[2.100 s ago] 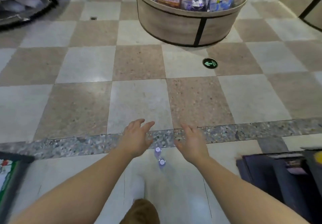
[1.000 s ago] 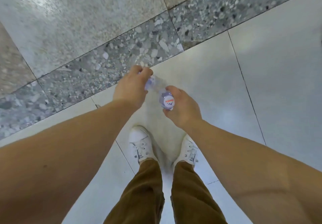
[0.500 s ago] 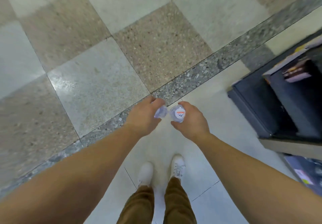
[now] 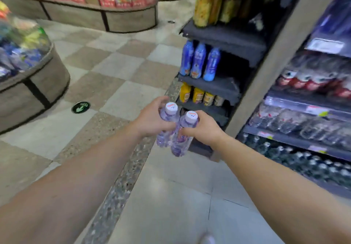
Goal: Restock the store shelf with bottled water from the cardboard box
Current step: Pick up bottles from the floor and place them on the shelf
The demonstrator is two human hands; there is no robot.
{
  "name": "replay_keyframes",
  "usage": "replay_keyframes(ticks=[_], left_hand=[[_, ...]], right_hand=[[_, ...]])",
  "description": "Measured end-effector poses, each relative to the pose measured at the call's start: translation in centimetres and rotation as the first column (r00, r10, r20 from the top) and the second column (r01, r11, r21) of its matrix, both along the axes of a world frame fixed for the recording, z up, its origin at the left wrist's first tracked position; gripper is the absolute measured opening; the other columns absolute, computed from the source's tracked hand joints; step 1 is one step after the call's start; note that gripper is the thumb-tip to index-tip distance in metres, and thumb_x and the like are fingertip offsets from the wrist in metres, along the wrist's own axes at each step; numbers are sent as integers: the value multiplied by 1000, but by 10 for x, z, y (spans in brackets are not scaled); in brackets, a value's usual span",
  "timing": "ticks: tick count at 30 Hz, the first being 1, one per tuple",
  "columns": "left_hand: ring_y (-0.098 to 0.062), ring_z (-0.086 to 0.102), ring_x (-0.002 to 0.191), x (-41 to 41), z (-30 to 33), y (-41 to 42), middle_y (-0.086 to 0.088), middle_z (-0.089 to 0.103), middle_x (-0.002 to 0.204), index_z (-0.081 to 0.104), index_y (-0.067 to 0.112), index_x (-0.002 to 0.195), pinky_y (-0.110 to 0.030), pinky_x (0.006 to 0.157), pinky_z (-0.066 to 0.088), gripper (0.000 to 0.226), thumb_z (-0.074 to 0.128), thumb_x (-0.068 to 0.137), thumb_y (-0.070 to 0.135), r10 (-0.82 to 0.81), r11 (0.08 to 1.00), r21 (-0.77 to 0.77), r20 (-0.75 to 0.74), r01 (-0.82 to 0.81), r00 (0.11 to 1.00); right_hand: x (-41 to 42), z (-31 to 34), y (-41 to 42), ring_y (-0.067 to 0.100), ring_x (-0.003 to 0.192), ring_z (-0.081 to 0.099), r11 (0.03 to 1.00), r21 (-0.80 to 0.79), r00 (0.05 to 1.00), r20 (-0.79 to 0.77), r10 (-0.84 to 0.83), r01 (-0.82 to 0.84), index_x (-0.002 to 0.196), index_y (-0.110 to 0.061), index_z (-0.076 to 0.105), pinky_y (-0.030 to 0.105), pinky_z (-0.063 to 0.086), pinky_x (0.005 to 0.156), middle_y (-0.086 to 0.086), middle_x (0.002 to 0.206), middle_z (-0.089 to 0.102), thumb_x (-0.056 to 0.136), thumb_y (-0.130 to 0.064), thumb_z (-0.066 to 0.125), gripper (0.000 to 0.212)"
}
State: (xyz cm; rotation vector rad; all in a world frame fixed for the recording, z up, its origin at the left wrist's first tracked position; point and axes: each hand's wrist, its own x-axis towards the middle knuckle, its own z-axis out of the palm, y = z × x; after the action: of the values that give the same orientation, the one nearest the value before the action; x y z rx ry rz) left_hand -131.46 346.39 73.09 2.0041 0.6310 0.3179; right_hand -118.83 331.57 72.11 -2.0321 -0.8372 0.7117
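Raised from near the floor, both hands now carry water at chest height: left hand point(image 4: 150, 122) wraps one bottle point(image 4: 167, 128), right hand point(image 4: 203, 129) another bottle point(image 4: 182, 139), grips closed, bottles touching; shelf point(image 4: 218, 86) beyond.

Clear, glossy plastic in the two bottles point(image 4: 167, 129) point(image 4: 181, 141) at centre frame, with smooth white caps. Polished stone floor tiles point(image 4: 117, 67) upper left, speckled terrazzo strip point(image 4: 121, 183) lower centre. Matt dark shelf boards point(image 4: 224, 34) upper right; rough, possibly woven, wall on the round display bin point(image 4: 49, 76) at left.
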Motion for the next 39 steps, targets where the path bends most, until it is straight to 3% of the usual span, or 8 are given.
replay_keyframes(ticks=[5, 11, 16, 19, 22, 25, 30, 39], left_hand=[[-19, 69, 94, 107, 64, -98, 0, 74, 104, 63, 26, 113, -33, 81, 56, 60, 85, 61, 6, -194, 970, -113, 181, 216, 964], [1, 69, 87, 228, 121, -249, 15, 77, 94, 64, 34, 107, -9, 73, 49, 51, 81, 73, 0, -468, 853, -77, 322, 515, 823], [-9, 66, 100, 323, 158, -380, 8, 71, 112, 56, 31, 126, -25, 87, 49, 54, 78, 78, 23, -573, 771, -41, 390, 635, 721], [-8, 59, 113, 367, 176, -441, 9, 62, 127, 43, 47, 130, -27, 94, 45, 62, 69, 73, 39, -606, 734, -32, 420, 678, 676], [-5, 67, 101, 408, 195, -480, 6, 68, 119, 42, 56, 121, -21, 84, 50, 68, 76, 69, 27, -642, 691, -13, 450, 723, 621], [-13, 71, 90, 454, 215, -501, 2, 75, 104, 51, 43, 118, -30, 79, 56, 67, 81, 65, 17, -682, 667, 57, 449, 743, 578], [-6, 70, 72, 539, 255, -508, 9, 76, 84, 57, 33, 106, -17, 57, 50, 51, 79, 75, -1, -718, 627, 138, 484, 766, 500], [-6, 72, 85, 666, 323, -515, 12, 76, 96, 64, 54, 91, -20, 65, 54, 45, 87, 63, 29, -757, 591, 222, 484, 776, 438]], right_hand=[[70, 71, -127, -3, 72, 60, 958, 155, 970, -21, -242, 243, 95, -27, 59, 16, 45, 60, -12, 92, 67, 68, -25, 83, 36], [156, 142, -302, -2, 68, 66, 889, 248, 910, 59, -410, 385, 100, -29, 68, 16, 45, 56, -18, 83, 73, 71, -33, 83, 33], [228, 192, -431, 13, 97, 67, 823, 273, 832, 117, -542, 498, 115, -21, 66, 38, 53, 87, -8, 107, 72, 71, -38, 82, 49], [267, 216, -482, 13, 91, 68, 799, 304, 799, 160, -579, 518, 106, -25, 69, 35, 54, 80, -9, 100, 73, 76, -33, 79, 33], [301, 231, -518, 14, 88, 68, 767, 333, 763, 174, -622, 549, 99, -29, 70, 32, 53, 72, -9, 97, 73, 76, -35, 78, 25], [341, 244, -541, 17, 73, 66, 748, 352, 741, 186, -645, 562, 93, -27, 70, 29, 47, 60, -4, 85, 73, 75, -37, 78, 22], [416, 283, -555, 20, 100, 65, 740, 381, 704, 260, -661, 554, 134, -13, 54, 27, 50, 63, 3, 120, 65, 73, -48, 79, 74], [535, 353, -572, 16, 92, 66, 748, 441, 698, 310, -645, 495, 119, -39, 55, 30, 53, 56, -8, 111, 67, 71, -48, 80, 54]])
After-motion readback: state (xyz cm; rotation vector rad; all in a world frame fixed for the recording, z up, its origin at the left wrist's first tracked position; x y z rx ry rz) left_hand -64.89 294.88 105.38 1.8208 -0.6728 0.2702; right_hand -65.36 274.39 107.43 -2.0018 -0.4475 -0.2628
